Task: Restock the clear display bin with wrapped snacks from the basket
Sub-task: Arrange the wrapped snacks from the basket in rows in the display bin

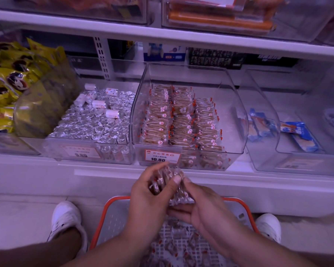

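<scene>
Hands: two, both bare, meeting over the far rim of the basket [237,201], just below the front edge of the shelf [181,171]
Left hand [148,197]: fingers curled shut around a bunch of wrapped snacks [162,182], thumb pressed on top of the bunch
Right hand [202,207]: cupped under and against the same bunch, thumb tip touching it, fingers bent closed beneath; both hands share the hold
Snacks in hand: a clump of several clear-wrapped brown pieces with red ends; exact count cannot be told
Basket: one, orange rim, pale grid floor, on the floor between two white shoes [66,220]; loose wrapped snacks lie scattered on its near floor, too blurred to count
Clear bin [237,120]: middle of the shelf, three rows of the same snacks stacked on edge along its left and centre; bare floor along its right wall
Price tag [161,157]: orange and white, on the bin's front left corner, reads 10.80; smaller print unreadable
Left neighbour bin [91,120]: packed with silver foil rolls, five white-labelled ones lying on top; its tag reads about 9.80, blurred
Right neighbour bin [289,132]: a few blue-wrapped bars, mostly bare floor
Far left edge: yellow bags [6,83] heaped in another bin
</scene>
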A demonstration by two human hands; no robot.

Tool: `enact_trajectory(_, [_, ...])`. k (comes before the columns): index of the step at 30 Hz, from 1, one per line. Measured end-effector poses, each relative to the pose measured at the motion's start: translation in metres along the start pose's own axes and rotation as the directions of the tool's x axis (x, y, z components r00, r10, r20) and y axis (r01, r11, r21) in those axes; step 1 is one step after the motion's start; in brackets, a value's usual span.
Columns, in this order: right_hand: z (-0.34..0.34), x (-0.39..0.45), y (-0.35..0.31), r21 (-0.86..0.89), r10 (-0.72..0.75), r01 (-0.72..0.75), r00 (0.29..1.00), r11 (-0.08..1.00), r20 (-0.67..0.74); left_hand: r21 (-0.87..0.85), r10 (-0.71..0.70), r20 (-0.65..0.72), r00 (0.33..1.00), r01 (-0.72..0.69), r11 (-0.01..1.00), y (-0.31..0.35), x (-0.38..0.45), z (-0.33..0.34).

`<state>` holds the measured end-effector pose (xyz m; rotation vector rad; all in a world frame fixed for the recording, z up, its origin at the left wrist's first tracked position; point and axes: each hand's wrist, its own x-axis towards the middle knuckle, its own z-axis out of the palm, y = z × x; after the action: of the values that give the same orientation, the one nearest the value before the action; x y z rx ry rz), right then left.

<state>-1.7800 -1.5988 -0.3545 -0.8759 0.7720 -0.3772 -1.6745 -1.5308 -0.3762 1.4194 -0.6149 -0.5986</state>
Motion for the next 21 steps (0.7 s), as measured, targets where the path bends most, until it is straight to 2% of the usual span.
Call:
enact_trajectory(3, [-0.005,0.001,-0.010,-0.159,0.039,-0.032,0.998,0.987,0.045,-0.017,0.003,0.032,0.999,-0.003,1.000,0.003,-0.002,0.001])
enact_trajectory(6, [-0.005,0.000,-0.013,-0.328,0.053,-0.047,0.999,0.944,0.010,-0.020,-0.022,0.065,0.998,0.024,1.000,0.003,0.000,0.002])
enact_trajectory(8, [-0.004,-0.001,-0.014,-0.431,0.006,-0.013,1.000,0.902,-0.019,-0.025,-0.079,0.054,0.995,0.080,0.996,0.002,0.001,0.003])
enact_trajectory(10, [-0.004,-0.002,-0.014,-0.530,-0.082,0.054,0.996,0.846,-0.030,-0.116,-0.150,0.032,0.988,0.153,0.981,0.001,0.002,0.006])
enact_trajectory(12, [-0.007,-0.005,-0.014,-0.662,-0.186,0.157,0.982,0.733,0.027,-0.212,-0.211,0.014,0.977,0.209,0.955,0.001,0.004,0.007])
enact_trajectory(15, [-0.004,-0.016,-0.011,-0.852,-0.276,0.323,0.935,0.412,0.221,-0.244,-0.209,0.004,0.978,0.203,0.948,0.002,0.003,0.004])
enact_trajectory(17, [-0.003,-0.021,-0.008,-0.915,-0.322,0.336,0.912,0.225,0.256,-0.223,-0.191,0.003,0.982,0.187,0.957,0.004,0.001,0.003])
enact_trajectory(18, [-0.003,-0.023,-0.009,-0.925,-0.348,0.334,0.902,0.182,0.257,-0.229,-0.189,0.004,0.982,0.185,0.956,0.006,0.001,0.002])
enact_trajectory(21, [-0.003,-0.021,-0.020,-0.913,-0.406,0.378,0.866,0.152,0.291,-0.259,-0.174,0.059,0.983,0.183,0.948,0.015,0.001,0.000])
